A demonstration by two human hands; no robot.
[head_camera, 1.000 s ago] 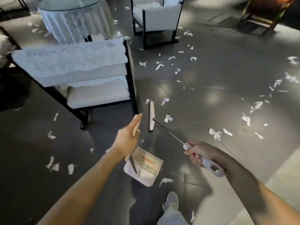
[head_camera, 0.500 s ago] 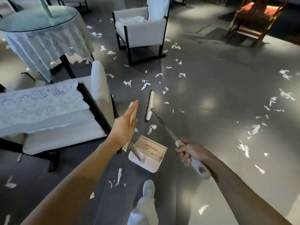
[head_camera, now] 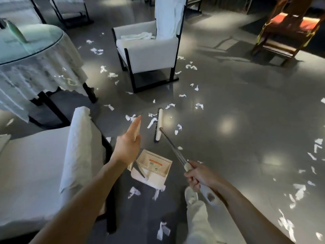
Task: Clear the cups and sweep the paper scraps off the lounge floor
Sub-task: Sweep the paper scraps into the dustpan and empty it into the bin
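Now my left hand (head_camera: 127,147) is holding the cream plastic dustpan (head_camera: 154,170) by its handle, forefinger outstretched; my right hand (head_camera: 200,176) is grasping the metal-shafted cream broom (head_camera: 173,147).

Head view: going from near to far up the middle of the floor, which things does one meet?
Shoe → dustpan → broom head → white armchair.

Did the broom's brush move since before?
Yes. The broom head has slid forward over the floor, away from the near armchair and closer to the far white armchair.
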